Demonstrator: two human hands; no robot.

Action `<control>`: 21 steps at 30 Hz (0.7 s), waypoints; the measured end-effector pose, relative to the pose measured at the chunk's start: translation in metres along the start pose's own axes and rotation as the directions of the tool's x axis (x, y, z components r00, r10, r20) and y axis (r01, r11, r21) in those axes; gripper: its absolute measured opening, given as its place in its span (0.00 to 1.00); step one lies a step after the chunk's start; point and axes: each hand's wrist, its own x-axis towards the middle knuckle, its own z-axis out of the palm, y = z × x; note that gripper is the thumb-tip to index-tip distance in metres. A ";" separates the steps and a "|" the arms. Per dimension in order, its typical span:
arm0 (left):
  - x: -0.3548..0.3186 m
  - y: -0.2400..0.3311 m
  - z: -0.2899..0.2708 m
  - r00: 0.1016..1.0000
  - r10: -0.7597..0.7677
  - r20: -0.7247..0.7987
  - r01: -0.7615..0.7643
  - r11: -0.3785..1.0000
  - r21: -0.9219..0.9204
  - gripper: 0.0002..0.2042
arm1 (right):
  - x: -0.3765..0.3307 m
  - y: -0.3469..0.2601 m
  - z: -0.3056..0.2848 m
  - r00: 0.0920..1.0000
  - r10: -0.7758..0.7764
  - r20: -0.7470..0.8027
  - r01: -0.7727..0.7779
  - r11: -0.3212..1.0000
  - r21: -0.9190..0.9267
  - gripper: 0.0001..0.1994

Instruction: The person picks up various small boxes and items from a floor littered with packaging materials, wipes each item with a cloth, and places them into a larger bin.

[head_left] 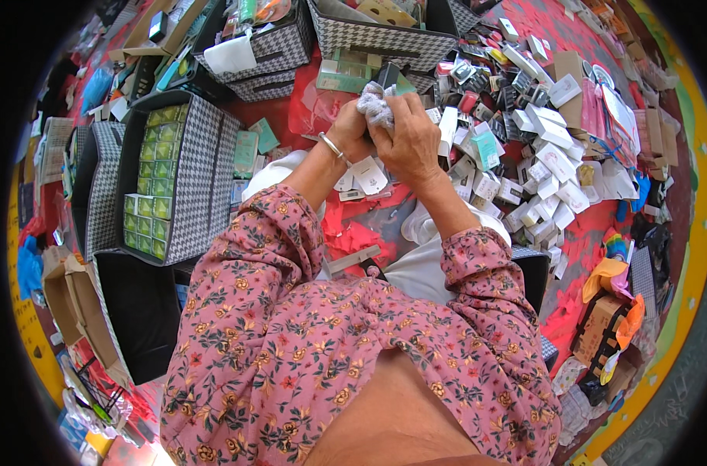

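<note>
Both my hands are raised close together in front of me. My right hand [406,140] is closed with its fingers pressed on a crumpled grey cloth [375,107]. Right beside it, my left hand [349,132], with a bangle at the wrist, is curled closed against the cloth; its fingertips and anything inside them are hidden. A small dark box [387,75] shows just beyond the cloth; whether it is held I cannot tell. Under my hands lie white card tags [369,175]. Past them is a pale green clear-sided box [342,76].
A large heap of small white boxes [555,161] spreads to the right. On the left stands a houndstooth storage bin [206,171] with green packets [158,155]. More filled bins [384,37] stand ahead. Open cartons [78,303] sit at lower left. Torn red sheeting [352,245] covers the floor.
</note>
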 end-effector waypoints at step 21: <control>0.011 -0.011 0.014 0.927 0.208 -0.311 -0.055 0.898 0.436 0.13 | 0.010 0.018 0.004 0.936 0.343 0.074 -0.343 0.939 -0.008 0.13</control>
